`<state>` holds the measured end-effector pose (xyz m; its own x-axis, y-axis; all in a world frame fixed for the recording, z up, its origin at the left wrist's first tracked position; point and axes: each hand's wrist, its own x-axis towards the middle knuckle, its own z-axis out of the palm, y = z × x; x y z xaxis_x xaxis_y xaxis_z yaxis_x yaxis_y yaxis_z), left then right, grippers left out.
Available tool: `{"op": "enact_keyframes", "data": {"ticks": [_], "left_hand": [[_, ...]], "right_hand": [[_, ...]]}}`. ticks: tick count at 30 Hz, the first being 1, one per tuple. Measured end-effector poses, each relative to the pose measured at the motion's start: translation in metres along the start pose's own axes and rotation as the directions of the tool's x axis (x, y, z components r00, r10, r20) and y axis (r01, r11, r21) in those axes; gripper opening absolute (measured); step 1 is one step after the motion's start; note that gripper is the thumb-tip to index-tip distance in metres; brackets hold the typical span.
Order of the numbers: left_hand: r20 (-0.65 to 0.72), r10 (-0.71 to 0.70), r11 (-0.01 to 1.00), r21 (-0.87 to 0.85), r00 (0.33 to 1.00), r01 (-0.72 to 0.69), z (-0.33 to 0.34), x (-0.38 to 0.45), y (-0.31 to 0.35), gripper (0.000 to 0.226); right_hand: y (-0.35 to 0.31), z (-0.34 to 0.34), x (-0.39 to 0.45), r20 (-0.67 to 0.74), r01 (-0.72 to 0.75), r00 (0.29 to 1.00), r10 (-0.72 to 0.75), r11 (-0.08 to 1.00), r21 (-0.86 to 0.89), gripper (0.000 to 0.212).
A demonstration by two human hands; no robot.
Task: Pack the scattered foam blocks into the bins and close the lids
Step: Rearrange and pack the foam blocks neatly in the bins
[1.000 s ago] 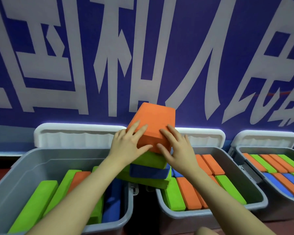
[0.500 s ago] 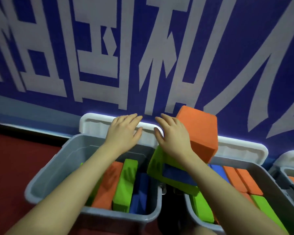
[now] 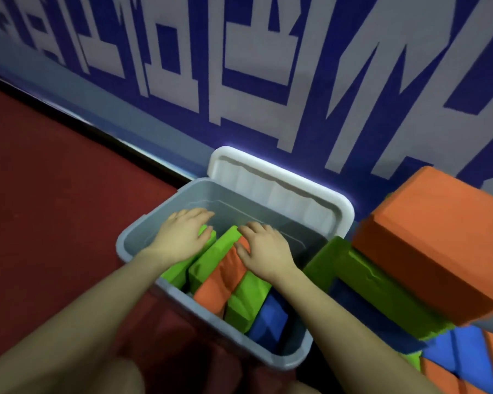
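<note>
A grey bin [image 3: 134, 245] stands open on the floor, its white lid [image 3: 279, 180] leaning back against the wall. Inside stand green, orange and blue foam blocks on edge. My left hand [image 3: 182, 237] rests flat on the leftmost green block [image 3: 177, 270]. My right hand [image 3: 264, 251] lies with spread fingers on the orange block [image 3: 219, 282] and the green block [image 3: 248, 297] beside it. To the right a loose stack rests between two bins: a big orange block [image 3: 433, 245] on a green block [image 3: 382, 291] over a blue one.
A second bin at the lower right holds blue and orange blocks [image 3: 461, 362]. Red floor [image 3: 54, 194] spreads to the left. A blue wall with large white characters [image 3: 268, 66] runs behind the bins.
Both hands left the orange block and the lid edge and came down into the left bin onto the standing blocks. The view swung left and down.
</note>
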<state>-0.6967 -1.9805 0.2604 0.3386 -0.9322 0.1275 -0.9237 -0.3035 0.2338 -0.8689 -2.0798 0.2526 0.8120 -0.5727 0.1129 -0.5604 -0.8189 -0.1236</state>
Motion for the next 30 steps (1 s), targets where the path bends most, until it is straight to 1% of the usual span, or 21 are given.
{"op": "enact_keyframes", "data": {"ticks": [2,3,7,9,11,14,16,18,19,21,23,25,26,28,30], "left_hand": [[0.087,0.012,0.999,0.051,0.996,-0.017,0.015,0.0,-0.017,0.086],[0.122,0.022,0.997,0.076,0.992,-0.032,0.023,0.002,-0.027,0.086],[0.213,0.069,0.986,0.135,0.975,-0.099,0.053,0.019,-0.064,0.054],[0.262,0.124,0.974,0.151,0.957,-0.167,0.069,0.033,-0.085,0.051],[0.325,0.191,0.955,0.158,0.926,-0.252,0.085,0.047,-0.108,0.05],[0.432,0.279,0.923,0.128,0.858,-0.364,0.105,0.067,-0.141,0.054],[0.489,0.318,0.91,0.081,0.812,-0.406,0.114,0.079,-0.159,0.057],[0.484,0.352,0.911,0.021,0.801,-0.412,0.12,0.093,-0.168,0.057],[0.472,0.368,0.909,-0.004,0.801,-0.416,0.124,0.099,-0.17,0.057],[0.49,0.394,0.902,-0.044,0.778,-0.429,0.132,0.107,-0.17,0.059],[0.57,0.425,0.873,-0.052,0.703,-0.485,0.142,0.11,-0.17,0.068],[0.666,0.43,0.836,-0.039,0.609,-0.547,0.15,0.107,-0.173,0.083],[0.705,0.419,0.829,-0.039,0.572,-0.558,0.154,0.105,-0.176,0.09],[0.75,0.395,0.843,-0.066,0.531,-0.534,0.161,0.105,-0.181,0.097],[0.761,0.39,0.864,-0.108,0.518,-0.491,0.168,0.107,-0.18,0.099]], "right_hand": [[-0.002,0.019,0.006,0.084,0.031,0.996,-0.031,1.0,0.0,0.046],[-0.005,0.03,0.01,0.109,0.037,0.993,-0.038,0.999,0.008,0.046],[-0.019,0.073,0.034,0.168,-0.038,0.986,0.019,0.994,0.107,0.048],[-0.029,0.093,0.054,0.191,-0.088,0.98,0.06,0.986,0.141,0.049],[-0.039,0.112,0.074,0.206,-0.133,0.973,0.103,0.981,0.14,0.051],[-0.054,0.141,0.098,0.256,-0.2,0.952,0.169,0.975,0.1,0.058],[-0.061,0.158,0.106,0.291,-0.283,0.926,0.242,0.953,0.108,0.061],[-0.067,0.171,0.11,0.332,-0.391,0.881,0.336,0.913,0.114,0.061],[-0.071,0.176,0.111,0.345,-0.437,0.856,0.384,0.895,0.087,0.061],[-0.078,0.186,0.113,0.342,-0.476,0.82,0.459,0.879,-0.037,0.064],[-0.083,0.193,0.114,0.361,-0.469,0.789,0.497,0.867,-0.17,0.074],[-0.085,0.197,0.111,0.43,-0.423,0.752,0.5,0.866,-0.267,0.085],[-0.085,0.199,0.111,0.46,-0.4,0.732,0.503,0.863,-0.308,0.09],[-0.084,0.202,0.113,0.496,-0.366,0.697,0.518,0.852,-0.375,0.096],[-0.082,0.208,0.114,0.507,-0.341,0.681,0.528,0.842,-0.418,0.098]]}}
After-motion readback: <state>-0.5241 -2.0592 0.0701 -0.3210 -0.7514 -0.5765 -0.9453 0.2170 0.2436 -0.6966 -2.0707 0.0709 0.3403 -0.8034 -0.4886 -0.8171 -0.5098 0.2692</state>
